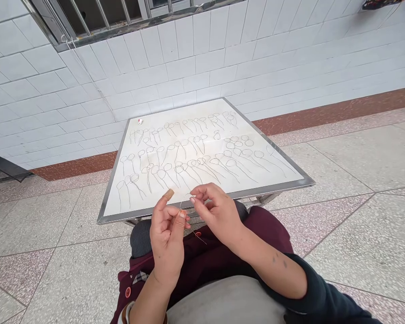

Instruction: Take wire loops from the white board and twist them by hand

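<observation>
A thin wire (200, 238) runs between my two hands, just in front of the table's near edge; part of it curves up and a loose end hangs below. My left hand (170, 227) pinches it between thumb and a finger, with the index finger raised and a tan wrap on its tip. Higher and to the right, my right hand (216, 211) grips the wire's upper part with thumb and fingertips pressed together. Beyond them, rows of thin wire loops with long tails (231, 163) lie on the white tabletop (202, 196).
The table has a grey metal rim (279, 185). A small white and red object (140, 121) sits at its far left corner. Behind stands a white tiled wall (188, 67) with a barred window (104, 18). Speckled floor tiles (351, 166) surround the table.
</observation>
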Tool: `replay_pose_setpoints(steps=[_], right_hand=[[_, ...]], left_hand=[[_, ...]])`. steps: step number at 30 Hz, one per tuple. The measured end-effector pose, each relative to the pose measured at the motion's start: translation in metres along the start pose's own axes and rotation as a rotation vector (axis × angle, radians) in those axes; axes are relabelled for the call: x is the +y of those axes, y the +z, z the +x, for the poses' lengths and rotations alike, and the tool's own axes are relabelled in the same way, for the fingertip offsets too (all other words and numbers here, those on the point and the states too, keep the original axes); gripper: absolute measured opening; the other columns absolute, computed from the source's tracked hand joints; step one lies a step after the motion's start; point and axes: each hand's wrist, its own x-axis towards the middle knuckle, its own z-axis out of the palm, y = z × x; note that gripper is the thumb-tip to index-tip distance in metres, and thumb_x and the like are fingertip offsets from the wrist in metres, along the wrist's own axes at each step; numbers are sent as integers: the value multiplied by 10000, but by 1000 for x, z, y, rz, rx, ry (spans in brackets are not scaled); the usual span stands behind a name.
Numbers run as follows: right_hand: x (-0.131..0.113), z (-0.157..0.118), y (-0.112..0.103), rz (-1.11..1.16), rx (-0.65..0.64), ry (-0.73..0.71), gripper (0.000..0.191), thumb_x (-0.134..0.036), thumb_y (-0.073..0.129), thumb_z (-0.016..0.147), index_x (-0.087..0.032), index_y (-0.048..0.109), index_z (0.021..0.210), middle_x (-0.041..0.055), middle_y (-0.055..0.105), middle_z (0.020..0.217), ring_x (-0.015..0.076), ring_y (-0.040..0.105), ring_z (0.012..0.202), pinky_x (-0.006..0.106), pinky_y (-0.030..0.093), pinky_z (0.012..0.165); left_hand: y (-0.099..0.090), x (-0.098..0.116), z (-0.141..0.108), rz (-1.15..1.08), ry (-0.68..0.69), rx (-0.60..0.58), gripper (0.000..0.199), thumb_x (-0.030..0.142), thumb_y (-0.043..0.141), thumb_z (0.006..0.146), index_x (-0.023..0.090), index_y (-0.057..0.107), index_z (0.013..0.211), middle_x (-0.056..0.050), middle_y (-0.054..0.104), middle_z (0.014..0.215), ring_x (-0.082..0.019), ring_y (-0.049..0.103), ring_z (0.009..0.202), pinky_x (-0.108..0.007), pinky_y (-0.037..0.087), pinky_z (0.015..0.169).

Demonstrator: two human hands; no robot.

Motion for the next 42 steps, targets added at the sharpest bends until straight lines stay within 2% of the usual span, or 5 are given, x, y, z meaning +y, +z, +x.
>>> replay_pose_setpoints(steps=[6, 9, 14, 30, 42], right_hand=[[-3, 6, -11, 392, -218, 285, 208, -394, 524, 931, -203, 605, 920, -43, 526, 677, 69, 484, 476, 212, 448, 474], [1, 6, -12, 642, -334, 348, 227, -413, 603, 890, -205, 630, 975, -36, 577, 746, 60, 514, 517, 206, 464, 505], [8, 5, -7, 787, -299, 432, 207, -335, 755, 775, -187, 649, 874, -40, 627, 696, 67, 590, 551, 189, 507, 531], [5, 9, -4, 792, -153, 498, 236, -344, 798, 716, -179, 634, 756, -44, 647, 619, 85, 638, 537, 205, 568, 538], [-1, 5, -7, 427, -133, 273, 161, -360, 640, 855, -213, 646, 922, -36, 572, 713, 59, 497, 471, 190, 474, 420]], left_hand=[[-2, -3, 1, -26, -14, -17, 472, 258, 631, 873, 247, 509, 1329, 31, 591, 737, -106, 571, 632, -242, 499, 650], [-1, -2, 3, -59, -27, 24, 486, 255, 656, 856, 243, 519, 1322, 37, 599, 723, -96, 574, 606, -235, 498, 651], [2, -1, 5, -95, -77, 66, 521, 265, 686, 834, 235, 523, 1328, 21, 649, 765, -100, 618, 618, -239, 528, 655], [-1, -8, 4, -97, -41, 11, 586, 262, 724, 801, 250, 513, 1348, -32, 682, 904, -172, 672, 885, -323, 586, 796], [-3, -9, 3, -15, -56, 14, 471, 256, 665, 858, 265, 537, 1311, 0, 668, 866, -128, 653, 771, -265, 565, 736]])
